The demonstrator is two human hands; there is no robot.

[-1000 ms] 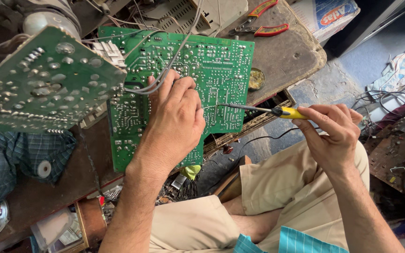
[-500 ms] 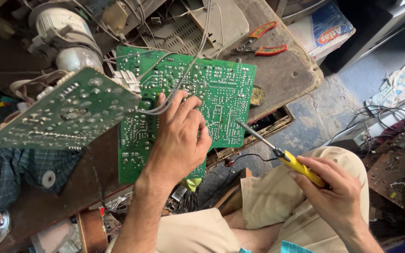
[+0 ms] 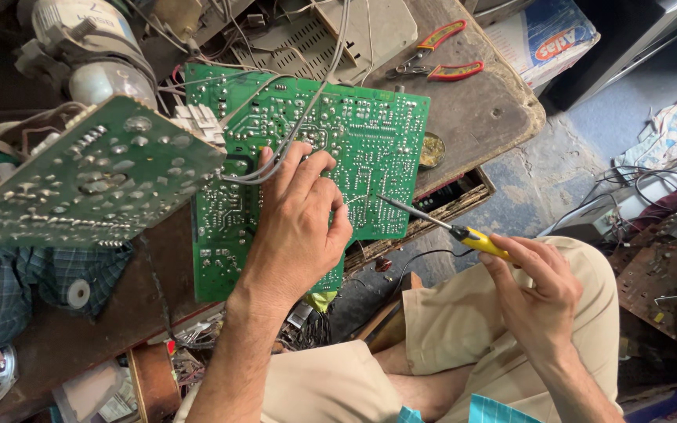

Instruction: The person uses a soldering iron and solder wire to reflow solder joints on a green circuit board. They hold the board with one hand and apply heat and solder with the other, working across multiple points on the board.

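Left hand (image 3: 295, 227) palm-down on the large green circuit board (image 3: 370, 149), fingers curled loosely, fingertips pinching a thin strand of solder wire (image 3: 356, 199) against the solder side. Grey wires (image 3: 291, 133) passing just beside the index finger and running up toward the top of the bench.

Right hand (image 3: 538, 294) closed around the yellow handle of a soldering iron (image 3: 440, 223), held like a pen over the lap, metal tip slanting up-left and meeting the board just right of the left thumb, close to the end of the solder strand. Black cord trailing down from the handle toward the knee.

Large green circuit board lying flat, solder side up, partly overhanging the front edge of the worn wooden workbench (image 3: 487, 110). Second green circuit board (image 3: 95, 176) tilted at the left, overlapping the first one's left edge. Small round tin (image 3: 431, 150) just beside the big board's right edge. Red-handled pliers (image 3: 436, 59) farther back on the bench. Checked cloth (image 3: 9, 290) below the tilted board. Beige shorts (image 3: 464, 321) on bent legs under both hands.
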